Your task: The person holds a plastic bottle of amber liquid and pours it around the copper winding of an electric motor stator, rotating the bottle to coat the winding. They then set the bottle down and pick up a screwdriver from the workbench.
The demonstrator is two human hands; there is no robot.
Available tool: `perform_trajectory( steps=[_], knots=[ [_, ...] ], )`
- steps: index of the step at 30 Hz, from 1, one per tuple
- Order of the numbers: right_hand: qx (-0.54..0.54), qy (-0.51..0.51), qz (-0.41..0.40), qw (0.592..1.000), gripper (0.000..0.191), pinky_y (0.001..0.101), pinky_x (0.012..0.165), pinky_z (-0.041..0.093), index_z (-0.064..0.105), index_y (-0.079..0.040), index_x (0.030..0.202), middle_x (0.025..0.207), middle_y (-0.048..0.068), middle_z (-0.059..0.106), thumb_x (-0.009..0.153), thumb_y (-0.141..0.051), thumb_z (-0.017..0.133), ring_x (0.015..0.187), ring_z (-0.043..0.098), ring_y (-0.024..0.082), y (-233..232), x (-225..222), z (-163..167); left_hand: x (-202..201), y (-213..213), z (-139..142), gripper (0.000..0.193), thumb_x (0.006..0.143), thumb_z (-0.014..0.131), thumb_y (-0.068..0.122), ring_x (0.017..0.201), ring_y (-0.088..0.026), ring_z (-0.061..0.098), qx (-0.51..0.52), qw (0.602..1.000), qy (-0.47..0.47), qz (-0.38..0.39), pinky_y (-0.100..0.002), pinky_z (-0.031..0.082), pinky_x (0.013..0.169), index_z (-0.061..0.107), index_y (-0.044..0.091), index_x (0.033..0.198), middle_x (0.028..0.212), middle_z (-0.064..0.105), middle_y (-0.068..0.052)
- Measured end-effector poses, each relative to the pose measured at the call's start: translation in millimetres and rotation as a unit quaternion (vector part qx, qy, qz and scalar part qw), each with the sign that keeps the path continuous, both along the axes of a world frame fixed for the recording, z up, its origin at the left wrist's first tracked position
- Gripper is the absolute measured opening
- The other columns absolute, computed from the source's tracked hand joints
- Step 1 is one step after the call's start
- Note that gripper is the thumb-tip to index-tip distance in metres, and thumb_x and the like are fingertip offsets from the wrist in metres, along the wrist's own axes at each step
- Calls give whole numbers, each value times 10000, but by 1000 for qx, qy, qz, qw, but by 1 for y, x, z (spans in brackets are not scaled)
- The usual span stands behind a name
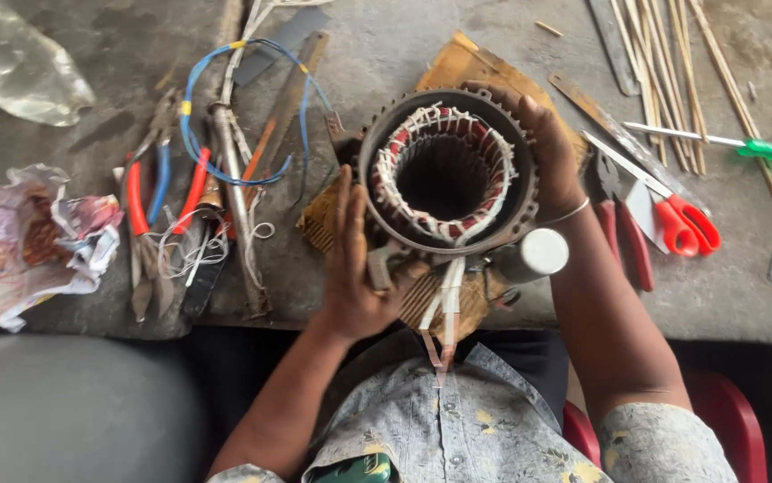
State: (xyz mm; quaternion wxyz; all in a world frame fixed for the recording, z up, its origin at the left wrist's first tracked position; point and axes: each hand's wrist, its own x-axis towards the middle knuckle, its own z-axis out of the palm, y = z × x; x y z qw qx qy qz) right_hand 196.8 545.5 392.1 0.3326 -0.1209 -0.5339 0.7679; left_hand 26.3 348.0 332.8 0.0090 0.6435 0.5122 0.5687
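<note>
Head view: a motor stator with red-and-white windings stands on its side at the desk edge, clasped between both hands. Left hand presses flat against its near-left rim; right hand curls over the far-right rim, beside red-handled scissors.

Bamboo sticks and plastic bag run past the top edge.

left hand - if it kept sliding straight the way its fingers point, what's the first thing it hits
The left hand lies along the motor stator, fingers pointing up and away from the body. Going straight on, it would probably first meet the small metal piece at the stator's upper left, then the blue wire; depth is unclear.
</note>
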Motion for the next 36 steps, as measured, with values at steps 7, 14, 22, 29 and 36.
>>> perform_trajectory(
  steps=[7,14,22,29,36],
  knots=[
    [35,60,-112,991,760,464,1326,352,345,12,1601,1596,172,457,1095,-551,412,1515,450,294,-45,21,-16,-51,23,6,1058,1016,730,398,1635,-314,197,-26,975,-35,-216,-487,291,1377,-40,208,1717,1754,70,-158],
    [205,-52,-186,960,791,447,1334,233,206,-8,1647,1666,178,330,1092,-412,598,1568,321,301,-61,47,-33,-76,31,17,904,952,790,183,1622,-289,266,-107,943,-91,-301,-386,248,1332,272,100,1689,1776,270,-150],
    [418,-527,-366,643,610,444,1172,386,566,-139,1429,1471,158,573,863,-176,790,1398,512,322,-89,160,-48,-63,25,20,810,962,717,322,1604,-273,337,-128,951,-91,-268,-450,314,1346,335,170,1660,1707,331,-103],
    [212,-351,-303,860,600,288,1005,512,429,-115,1535,1343,72,636,993,-159,682,1192,615,141,-34,173,-36,-62,28,13,810,987,707,305,1567,-270,369,-144,932,-149,-298,-471,376,1311,290,180,1671,1747,299,-119],
    [254,-473,-265,801,528,330,826,496,598,-108,1429,1040,144,611,921,-155,733,930,560,192,-41,154,12,-63,26,14,820,970,706,323,1609,-294,344,-157,939,-129,-276,-499,349,1343,281,135,1645,1716,322,-136]
  ],
)
